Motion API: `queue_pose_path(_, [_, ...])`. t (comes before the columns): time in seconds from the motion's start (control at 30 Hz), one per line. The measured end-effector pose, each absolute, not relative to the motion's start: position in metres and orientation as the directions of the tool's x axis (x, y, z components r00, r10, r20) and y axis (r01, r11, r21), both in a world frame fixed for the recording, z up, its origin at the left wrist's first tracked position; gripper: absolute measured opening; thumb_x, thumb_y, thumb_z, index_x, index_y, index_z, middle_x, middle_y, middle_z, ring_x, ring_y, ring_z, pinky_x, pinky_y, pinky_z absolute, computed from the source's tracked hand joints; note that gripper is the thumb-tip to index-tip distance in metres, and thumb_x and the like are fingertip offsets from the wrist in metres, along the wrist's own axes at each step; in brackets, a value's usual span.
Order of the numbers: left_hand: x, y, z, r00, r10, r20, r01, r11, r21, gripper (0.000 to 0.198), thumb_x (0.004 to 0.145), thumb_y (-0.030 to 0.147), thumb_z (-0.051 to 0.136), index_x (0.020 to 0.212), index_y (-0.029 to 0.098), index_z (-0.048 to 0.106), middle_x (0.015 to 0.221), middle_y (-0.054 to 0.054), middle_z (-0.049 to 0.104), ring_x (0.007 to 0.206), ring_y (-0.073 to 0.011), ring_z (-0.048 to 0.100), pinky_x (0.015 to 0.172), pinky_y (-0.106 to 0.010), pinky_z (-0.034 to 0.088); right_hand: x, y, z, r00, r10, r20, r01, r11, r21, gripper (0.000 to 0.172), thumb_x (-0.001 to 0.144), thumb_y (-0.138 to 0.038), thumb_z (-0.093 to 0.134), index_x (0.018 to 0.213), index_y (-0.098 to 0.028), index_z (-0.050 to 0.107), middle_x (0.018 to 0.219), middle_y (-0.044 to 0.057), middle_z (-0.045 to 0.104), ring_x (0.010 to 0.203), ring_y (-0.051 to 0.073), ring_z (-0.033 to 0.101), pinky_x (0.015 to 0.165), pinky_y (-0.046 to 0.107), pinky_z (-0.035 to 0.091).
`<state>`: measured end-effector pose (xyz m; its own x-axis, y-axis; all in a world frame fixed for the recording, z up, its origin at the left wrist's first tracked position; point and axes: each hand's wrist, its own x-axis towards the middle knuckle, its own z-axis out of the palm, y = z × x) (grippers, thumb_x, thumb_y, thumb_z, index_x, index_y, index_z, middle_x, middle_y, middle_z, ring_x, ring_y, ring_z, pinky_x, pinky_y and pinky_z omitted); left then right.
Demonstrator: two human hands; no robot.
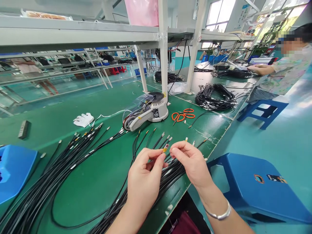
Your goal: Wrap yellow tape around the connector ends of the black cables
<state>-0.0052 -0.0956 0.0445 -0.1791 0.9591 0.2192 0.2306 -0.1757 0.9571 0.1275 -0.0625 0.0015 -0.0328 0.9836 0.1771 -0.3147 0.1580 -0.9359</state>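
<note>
Left hand (146,172): thumb and forefinger closed on the metal-tipped end of a black cable (165,148), held between the two hands, its small yellow-marked tip pointing up. Right hand (191,162): fingers drawn together just beside that end; whether they grip anything cannot be told. Silver bangle (218,213) on the right wrist.

Step in hand, as judged: handling and inspecting one cable end. Next move, as judged: calls for a fine, steady pinch on so small a tip.

Beneath the hands: black cable bundle (170,172), ends fanned far, on a green workbench (97,191). Left: larger cable bundle (73,156), white gloves (83,119). Far: tape dispenser (152,112), orange-handled scissors (182,114), coiled cables (215,97). Right: blue stool (253,182). Far right: co-worker's hand (258,69).
</note>
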Motion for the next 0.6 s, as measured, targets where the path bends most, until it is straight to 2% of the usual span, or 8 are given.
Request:
queue_pose_path(0.13, [-0.005, -0.096, 0.04, -0.159, 0.931, 0.33, 0.316, -0.269, 0.91, 0.005, 0.082, 0.021, 0.063, 0.08, 0.021, 0.067, 0.075, 0.003, 0.063, 0.063, -0.0102, 0.067, 0.059, -0.018, 0.054, 0.118, -0.069, 0.011, -0.052, 0.986, 0.159, -0.307, 0.136, -0.942, 0.015, 0.077, -0.032, 0.071, 0.08, -0.019, 0.065, 0.077, 0.0, 0.067, 0.071, 0.014, 0.062, 0.067, 0.026, 0.054])
queue_pose_path(0.37, [-0.006, -0.097, 0.032, -0.104, 0.856, 0.507, 0.523, -0.387, 0.76, 0.01, 0.086, 0.016, 0.059, 0.089, 0.022, 0.067, 0.078, 0.002, 0.064, 0.07, -0.0102, 0.064, 0.062, -0.019, 0.052, 0.112, -0.073, 0.013, -0.04, 0.992, 0.119, -0.275, 0.104, -0.956, 0.013, 0.079, -0.031, 0.068, 0.076, -0.018, 0.064, 0.072, 0.0, 0.067, 0.067, 0.014, 0.063, 0.065, 0.025, 0.054])
queue_pose_path(0.5, [-0.007, -0.097, 0.028, -0.079, 0.827, 0.557, 0.612, -0.401, 0.682, 0.01, 0.087, 0.017, 0.058, 0.091, 0.021, 0.066, 0.078, 0.001, 0.064, 0.068, -0.0114, 0.061, 0.059, -0.021, 0.049, 0.108, -0.077, 0.011, 0.057, 0.984, 0.171, -0.182, 0.179, -0.967, 0.011, 0.08, -0.028, 0.066, 0.075, -0.019, 0.063, 0.072, 0.0, 0.065, 0.066, 0.013, 0.06, 0.064, 0.025, 0.051])
queue_pose_path(0.6, [-0.006, -0.097, 0.028, -0.08, 0.828, 0.554, 0.635, -0.386, 0.669, 0.01, 0.088, 0.018, 0.057, 0.091, 0.021, 0.066, 0.079, 0.0, 0.064, 0.068, -0.0118, 0.06, 0.057, -0.021, 0.047, 0.104, -0.08, 0.01, 0.122, 0.961, 0.249, -0.117, 0.263, -0.958, 0.01, 0.081, -0.025, 0.065, 0.074, -0.019, 0.061, 0.074, 0.0, 0.062, 0.068, 0.013, 0.057, 0.066, 0.025, 0.05])
